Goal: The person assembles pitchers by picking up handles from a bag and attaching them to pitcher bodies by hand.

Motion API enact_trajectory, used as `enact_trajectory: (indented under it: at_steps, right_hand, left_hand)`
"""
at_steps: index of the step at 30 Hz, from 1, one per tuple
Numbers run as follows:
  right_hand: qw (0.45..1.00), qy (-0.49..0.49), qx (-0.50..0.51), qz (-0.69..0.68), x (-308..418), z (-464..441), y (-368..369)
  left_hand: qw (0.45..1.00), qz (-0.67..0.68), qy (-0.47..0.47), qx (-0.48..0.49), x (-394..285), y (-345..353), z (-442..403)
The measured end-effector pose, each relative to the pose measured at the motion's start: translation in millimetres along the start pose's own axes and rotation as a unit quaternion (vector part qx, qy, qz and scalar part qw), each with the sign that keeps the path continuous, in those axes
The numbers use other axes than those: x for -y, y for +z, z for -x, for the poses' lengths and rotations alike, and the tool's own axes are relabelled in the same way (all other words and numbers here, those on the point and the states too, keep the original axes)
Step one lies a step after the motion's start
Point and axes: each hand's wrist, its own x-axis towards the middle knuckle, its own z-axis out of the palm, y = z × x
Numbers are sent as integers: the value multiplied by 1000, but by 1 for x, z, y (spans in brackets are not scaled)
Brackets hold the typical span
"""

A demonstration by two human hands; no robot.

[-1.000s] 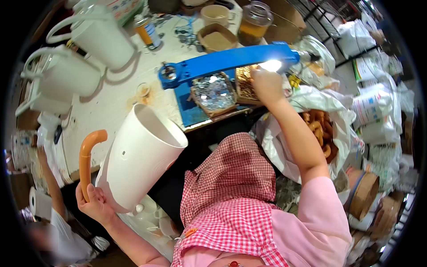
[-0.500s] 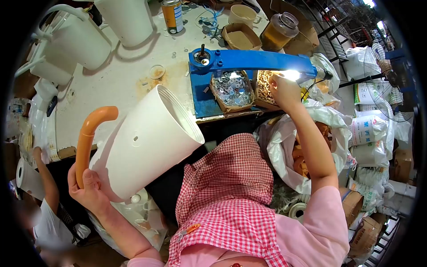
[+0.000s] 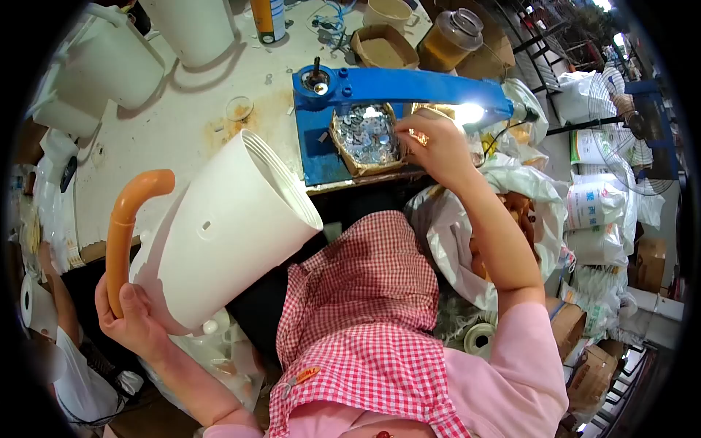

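Note:
My left hand point(image 3: 131, 315) is closed round the lower end of an orange curved handle point(image 3: 125, 219). Beside it a white watering-can body point(image 3: 226, 226) leans with its open mouth toward the upper right and a small hole in its side. My right hand point(image 3: 431, 142) is closed, fingertips pinched, at the right edge of a box of silver washers point(image 3: 363, 139). What its fingertips hold is too small to make out. Behind that hand, partly hidden, is a box of gold-coloured fasteners point(image 3: 432, 109). A blue machine arm point(image 3: 409, 87) with a bright lamp spans above both boxes.
White watering cans point(image 3: 124, 62) stand at the upper left, near a spray can point(image 3: 269, 20). A jar of amber liquid point(image 3: 450, 40) is at the back. An open bag of orange handles point(image 3: 478, 248) lies right of my lap. A co-worker's arm point(image 3: 60, 292) shows at the left.
My right hand has moved left from the gold-coloured fasteners to the edge of the washer box. My left hand still grips the orange handle, which appears slightly farther left and lower with the white body.

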Motion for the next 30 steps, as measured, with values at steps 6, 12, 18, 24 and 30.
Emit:
enact_trajectory:
  at_steps: [6,12,18,24,30]
  right_hand:
    - [986,-146,84,-21,1,-22,37]
    - [979,-171,86,68,-2,-22,34]
    - [934,77,-13,-349,53,-15,-2]
    - [848,99,1,-521,75,-25,-28]
    - [855,-31,-86,-511,92,-89,-34]
  left_hand:
    - [1000,-9,1,4,-2,-1,1]
    - [1000,5,-1,7,1,-2,4]
    - [999,-13,27,-14,3,2,6]
    - [999,-18,40,-6,2,0,8]
    - [999,-27,40,-17,-1,7,9]
